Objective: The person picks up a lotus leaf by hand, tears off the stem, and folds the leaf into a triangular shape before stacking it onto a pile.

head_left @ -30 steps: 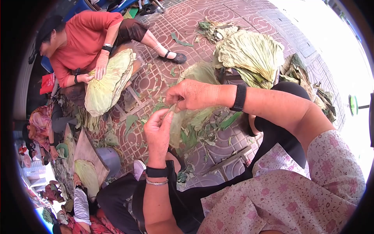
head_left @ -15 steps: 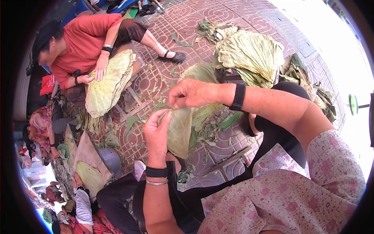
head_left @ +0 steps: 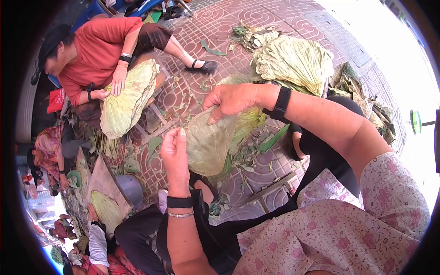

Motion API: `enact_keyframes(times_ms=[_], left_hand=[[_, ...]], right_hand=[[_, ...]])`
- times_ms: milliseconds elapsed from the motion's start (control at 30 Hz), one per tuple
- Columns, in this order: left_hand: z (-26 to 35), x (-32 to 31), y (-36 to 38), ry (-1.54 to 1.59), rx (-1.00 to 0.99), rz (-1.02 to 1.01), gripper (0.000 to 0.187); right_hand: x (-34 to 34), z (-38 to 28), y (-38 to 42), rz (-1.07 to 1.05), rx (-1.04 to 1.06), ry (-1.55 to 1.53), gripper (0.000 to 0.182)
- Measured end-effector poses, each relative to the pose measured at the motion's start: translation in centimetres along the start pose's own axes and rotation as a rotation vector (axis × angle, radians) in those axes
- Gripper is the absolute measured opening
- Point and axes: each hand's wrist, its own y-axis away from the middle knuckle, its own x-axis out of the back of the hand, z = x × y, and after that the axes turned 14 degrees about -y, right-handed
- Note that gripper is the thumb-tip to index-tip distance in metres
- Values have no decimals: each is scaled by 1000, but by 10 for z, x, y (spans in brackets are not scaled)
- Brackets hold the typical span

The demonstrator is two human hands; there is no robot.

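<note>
A thin, pale green dried lotus leaf hangs between my two hands, partly spread, its veins showing. My right hand grips its upper edge, thumb in front and fingers behind. On the leaf's left edge, my left hand is closed in a pinch with the thumb pointing up. Below and behind the held leaf, another yellow-green leaf shows in part. A thick stack of similar folded leaves lies just beyond my right forearm.
Across from me, a person in a red top holds a bundle of leaves. Leaf scraps and a wooden frame lie on the tiled floor. At lower left, another person's hand touches a leaf beside a board.
My hands have moved apart: the right slightly up along the leaf, the left slightly left. The leaf, narrower before, is now spread wider between them.
</note>
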Motion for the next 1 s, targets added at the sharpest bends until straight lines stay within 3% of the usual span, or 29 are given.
enact_keyframes(times_ms=[167, 300, 433, 533, 633, 667, 700, 800, 900, 1000], left_hand=[[8, 15, -2, 153, 161, -79, 46], [-6, 14, -2, 246, 200, -175, 42], [-8, 9, -1, 190, 205, -251, 33], [-13, 7, -2, 193, 149, -207, 28], [-14, 1, -1, 179, 85, -126, 26], [-13, -2, -2, 172, 69, -103, 25], [-12, -4, -2, 188, 87, -89, 27], [-9, -7, -2, 226, 121, -54, 30], [-8, -9, -1, 257, 104, -41, 32], [-7, -11, -1, 330, 68, -26, 37]], right_hand=[[28, 6, -4, 231, 18, -415, 19], [51, 0, 1, 400, 28, -714, 19], [63, 6, -1, 580, 39, -623, 21], [56, 17, 1, 926, 279, 398, 28], [29, 15, -2, 855, 520, 643, 33], [11, 13, 1, 716, 333, 420, 31], [-8, 16, 2, 629, 291, 387, 33], [-62, 32, 10, 403, 219, 367, 66], [-87, 30, 16, 348, 243, 326, 72], [-92, 33, 10, 463, 191, 299, 81]])
